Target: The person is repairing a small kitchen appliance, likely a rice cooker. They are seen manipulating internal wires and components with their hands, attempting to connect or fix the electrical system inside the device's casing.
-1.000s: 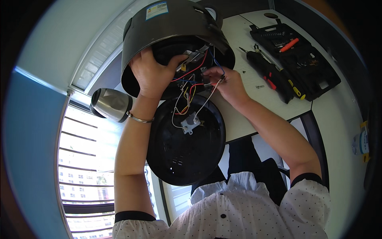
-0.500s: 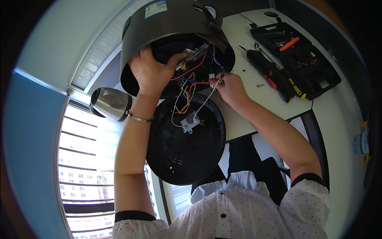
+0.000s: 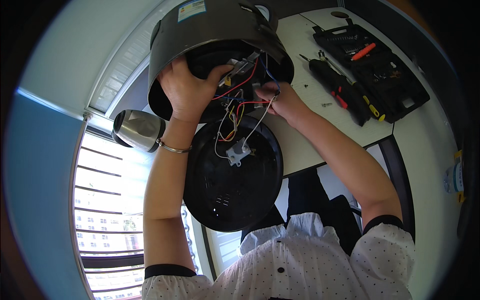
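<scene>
A dark cylindrical appliance body [image 3: 210, 30], which looks like a rice cooker, lies on its side with its open underside toward me. My left hand [image 3: 187, 92] reaches inside, its fingertips hidden and its thumb against a metal bracket [image 3: 244, 65]. At the opening's right, my right hand [image 3: 282, 102] is closed beside a flat grey piece [image 3: 257, 95] and several wires; what its fingertips pinch is partly hidden. Red, blue, yellow and white wires run down to a grey-white block [image 3: 239, 152] on the round black base cover [image 3: 235, 195], which hangs tilted below the body.
On the table [image 3: 310, 135] to the right lie a black power screwdriver [image 3: 332, 87], a yellow-and-black hand tool [image 3: 367, 102], loose screws [image 3: 326, 105] and an open black tool case [image 3: 372, 60] with an orange-red handle. A steel kettle [image 3: 140, 131] stands left, near the window.
My right hand has moved left, farther into the opening among the wires. The appliance body has shifted slightly up and left; my left hand keeps its hold.
</scene>
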{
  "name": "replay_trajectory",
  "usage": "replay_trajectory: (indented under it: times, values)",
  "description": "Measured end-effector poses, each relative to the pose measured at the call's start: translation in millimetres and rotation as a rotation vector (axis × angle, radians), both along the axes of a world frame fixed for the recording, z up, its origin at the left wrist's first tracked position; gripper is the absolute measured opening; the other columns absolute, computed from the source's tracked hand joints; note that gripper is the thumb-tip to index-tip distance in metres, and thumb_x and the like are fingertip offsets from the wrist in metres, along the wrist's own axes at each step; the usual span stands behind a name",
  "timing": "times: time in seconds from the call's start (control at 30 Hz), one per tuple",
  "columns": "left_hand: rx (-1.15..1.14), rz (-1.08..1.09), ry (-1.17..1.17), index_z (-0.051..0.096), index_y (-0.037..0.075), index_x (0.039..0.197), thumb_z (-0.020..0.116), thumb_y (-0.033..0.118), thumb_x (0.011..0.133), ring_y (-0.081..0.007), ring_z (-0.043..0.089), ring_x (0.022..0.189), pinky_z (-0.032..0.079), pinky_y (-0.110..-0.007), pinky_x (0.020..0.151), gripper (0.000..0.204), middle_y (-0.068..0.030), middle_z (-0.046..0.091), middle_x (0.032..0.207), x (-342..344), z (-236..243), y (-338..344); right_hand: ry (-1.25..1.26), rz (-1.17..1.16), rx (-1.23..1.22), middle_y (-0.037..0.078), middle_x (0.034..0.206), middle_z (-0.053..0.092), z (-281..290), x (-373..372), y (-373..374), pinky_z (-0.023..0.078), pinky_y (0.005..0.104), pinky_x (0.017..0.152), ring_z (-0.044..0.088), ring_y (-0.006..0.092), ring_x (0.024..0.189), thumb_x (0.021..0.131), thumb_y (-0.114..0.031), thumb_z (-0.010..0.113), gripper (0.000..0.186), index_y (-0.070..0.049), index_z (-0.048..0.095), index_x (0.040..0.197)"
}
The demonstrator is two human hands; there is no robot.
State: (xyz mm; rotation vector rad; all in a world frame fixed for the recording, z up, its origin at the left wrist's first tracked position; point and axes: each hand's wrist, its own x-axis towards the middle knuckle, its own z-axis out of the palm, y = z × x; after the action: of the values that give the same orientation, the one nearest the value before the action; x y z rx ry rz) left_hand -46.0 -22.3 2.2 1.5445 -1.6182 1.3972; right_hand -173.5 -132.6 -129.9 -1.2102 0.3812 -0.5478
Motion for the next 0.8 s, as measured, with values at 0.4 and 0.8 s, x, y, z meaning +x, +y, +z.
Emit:
replay_trajectory:
  times: [0.4, 0.8]
  values:
    - [0.013, -0.013, 0.046, 0.057, -0.003, 0.107, 0.087, 0.039, 0.053, -0.0361, 0.056, 0.089, 0.046, -0.042, 0.079, 0.075, -0.0176, 0.061, 0.097, -2, 1, -1, -0.209, 0.039, 0.627, 0.004, 0.068, 0.052, 5, 12, 20, 0.036, 0.0244, 0.043, 0.048, 0.0112, 0.051, 0.089, -0.013, 0.058, 0.011, -0.002, 0.056, 0.087]
    - [0.019, 0.001, 0.061, 0.055, -0.002, 0.109, 0.085, 0.043, 0.053, -0.0398, 0.056, 0.092, 0.044, -0.044, 0.081, 0.077, -0.0204, 0.058, 0.102, 0, -1, -1, -0.394, 0.071, 0.849, 0.006, 0.066, 0.05, 0, 17, 26, 0.041, 0.0256, 0.048, 0.048, 0.0128, 0.051, 0.09, -0.001, 0.037, 0.016, -0.002, 0.051, 0.082]
